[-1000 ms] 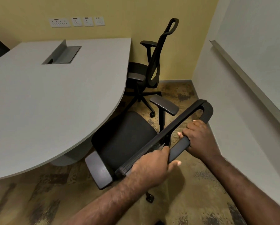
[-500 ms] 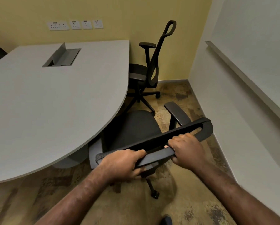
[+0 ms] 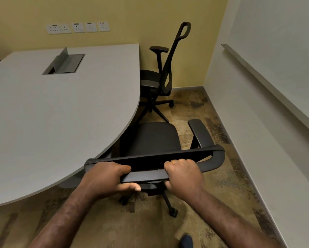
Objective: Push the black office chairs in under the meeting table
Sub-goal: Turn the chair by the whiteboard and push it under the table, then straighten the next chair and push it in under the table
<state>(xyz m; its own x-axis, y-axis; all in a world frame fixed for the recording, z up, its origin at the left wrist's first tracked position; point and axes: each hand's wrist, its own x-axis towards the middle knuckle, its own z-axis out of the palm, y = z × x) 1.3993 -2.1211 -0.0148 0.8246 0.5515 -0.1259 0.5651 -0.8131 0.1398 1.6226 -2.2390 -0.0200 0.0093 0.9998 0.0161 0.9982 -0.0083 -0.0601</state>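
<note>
Swung square since before, the near chair (image 3: 150, 138) backrest fills both hands (image 3: 183, 173).

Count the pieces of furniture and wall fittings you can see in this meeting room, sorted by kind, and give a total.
Black office chairs: 2, the near chair and the far chair
Meeting table: 1
Wall socket plates: 4
Total: 7

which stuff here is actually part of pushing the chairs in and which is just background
Part of the job:
near chair, gripped at its backrest top
left hand
right hand
far chair
meeting table

Just there:
cable box with its flap raised
wall sockets
whiteboard ledge
shoe
</note>
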